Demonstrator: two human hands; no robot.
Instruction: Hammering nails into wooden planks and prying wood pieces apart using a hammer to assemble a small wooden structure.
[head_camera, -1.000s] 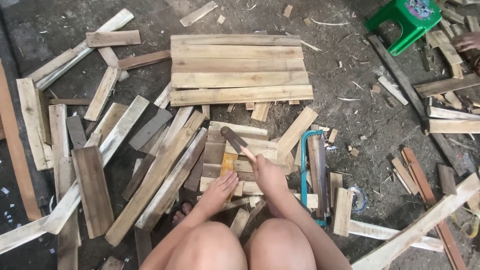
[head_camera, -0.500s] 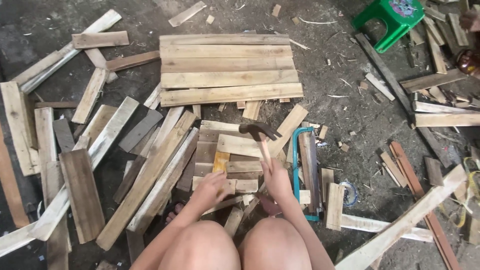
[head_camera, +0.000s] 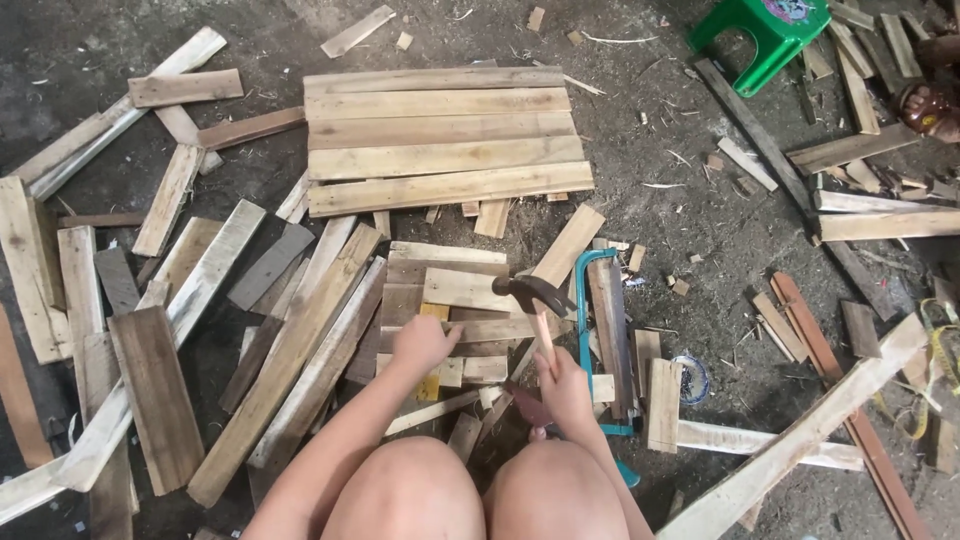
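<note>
Gripping the hammer handle, the right hand should strike squarely; the left hand, seemingly half-closed, steadies the near wood scrap, fingers clear.

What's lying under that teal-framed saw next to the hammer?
The saw lies across scrap wood strips and dirt floor. Its lower end is hidden behind the right hand, which grips the hammer.

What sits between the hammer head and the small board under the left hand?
Nothing visible does. The hammer, gripped by its handle in the right hand, has its head over the pale boards just right of the left hand, which presses on the small board. The teal hacksaw lies off to the right, clear.
</note>
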